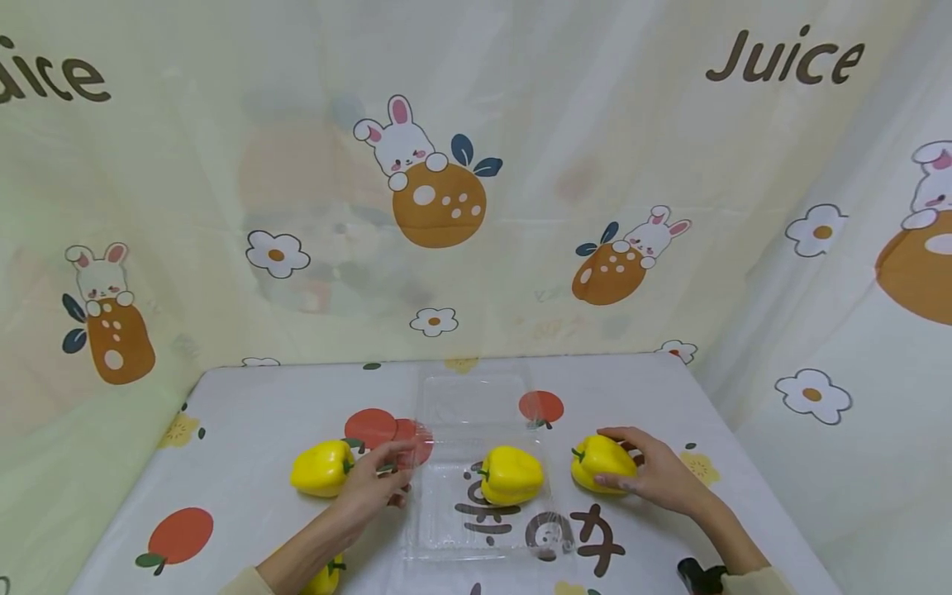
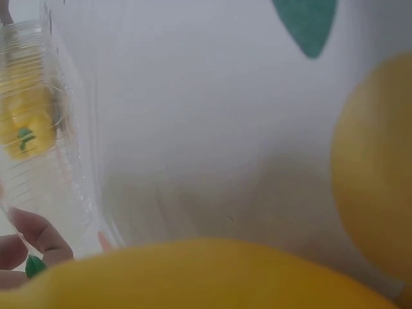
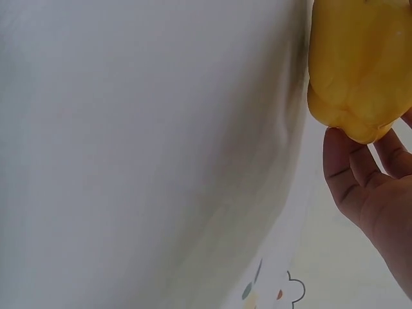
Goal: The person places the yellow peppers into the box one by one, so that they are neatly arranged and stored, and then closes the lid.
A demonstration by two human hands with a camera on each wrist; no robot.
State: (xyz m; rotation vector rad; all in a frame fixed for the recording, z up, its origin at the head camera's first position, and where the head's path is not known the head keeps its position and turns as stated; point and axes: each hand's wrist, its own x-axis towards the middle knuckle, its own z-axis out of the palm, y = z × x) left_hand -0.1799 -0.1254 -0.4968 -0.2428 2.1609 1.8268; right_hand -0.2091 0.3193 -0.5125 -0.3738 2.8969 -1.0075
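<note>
The yellow pepper on the right (image 1: 601,463) is glossy, lobed and plump, with a short green stem, lying on the table's printed cloth (image 1: 245,430) just right of the clear tray. The right hand (image 1: 653,473) cups it, fingers curled over its top and side. A second pepper (image 1: 511,475) sits inside the thin, ribbed, see-through plastic tray (image 1: 476,397). The left hand (image 1: 372,483) pinches the tray's left edge, beside a third pepper (image 1: 321,468).
</note>
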